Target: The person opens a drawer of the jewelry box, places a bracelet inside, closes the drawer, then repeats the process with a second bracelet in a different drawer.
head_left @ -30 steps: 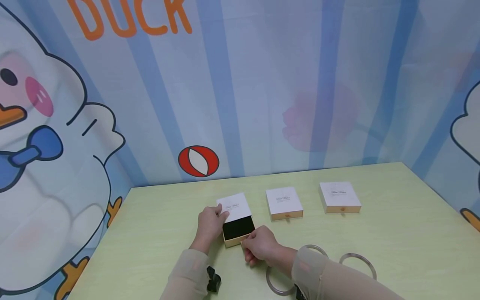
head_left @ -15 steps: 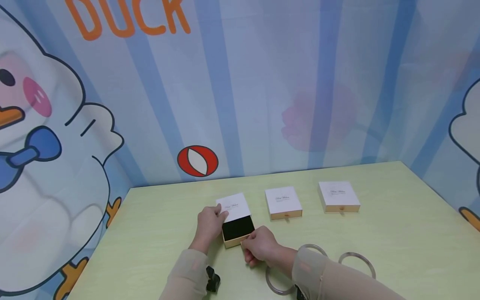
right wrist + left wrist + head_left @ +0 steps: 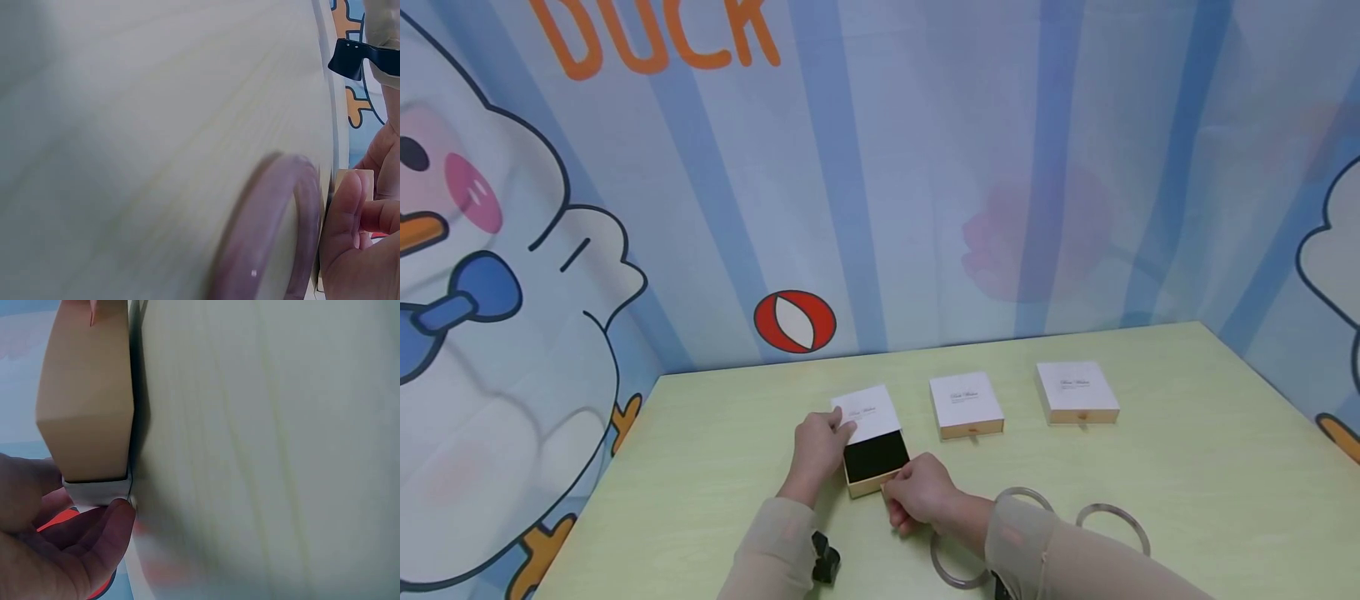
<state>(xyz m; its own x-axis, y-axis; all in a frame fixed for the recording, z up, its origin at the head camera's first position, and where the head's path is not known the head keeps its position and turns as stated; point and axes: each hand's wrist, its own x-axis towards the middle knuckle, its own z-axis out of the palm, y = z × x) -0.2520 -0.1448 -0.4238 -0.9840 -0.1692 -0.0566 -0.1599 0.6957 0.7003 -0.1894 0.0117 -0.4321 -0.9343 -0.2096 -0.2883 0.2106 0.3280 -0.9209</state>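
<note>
Right hand (image 3: pixel 921 490): fingers curled, pinching at the front edge of the drawer (image 3: pixel 867 487); whether a pull tab lies between the fingertips, cannot tell. Left hand (image 3: pixel 820 450): grips the side of the white cover (image 3: pixel 867 414), thumb on top, presumably to anchor it against the pull. The drawer stands partly out of the cover, black interior bare; box sits flat on the tabletop (image 3: pixel 700 475), front toward the person, likely for easy access. Two shut boxes (image 3: pixel 967 406) sit to its right, tabs likewise facing the person. Nearer, rings (image 3: pixel 1138 530) lie within easy reach, partly behind the right forearm.
</note>
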